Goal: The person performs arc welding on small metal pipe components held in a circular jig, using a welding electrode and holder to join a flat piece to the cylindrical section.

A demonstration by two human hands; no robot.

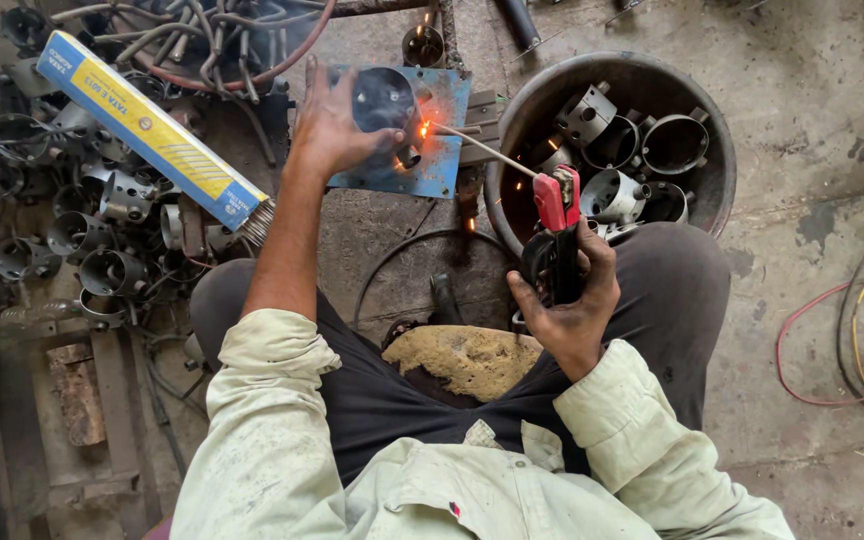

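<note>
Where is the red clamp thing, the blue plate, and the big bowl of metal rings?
Red electrode holder (556, 200), head view, on its red jaw cover.
Blue plate (439, 165), head view, on its lower right part.
Metal bowl (542, 82), head view, on its upper left rim.

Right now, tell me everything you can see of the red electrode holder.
The red electrode holder is a clamp-type tool with red jaw covers, marked and worn, above a black handle. The right hand wraps that handle in a closed grip, holding it roughly upright over the person's lap, in front of the metal tub. Its jaws pinch a thin welding rod that slants up and left. The rod's tip glows with sparks at the blue plate, which the left hand steadies.
</note>
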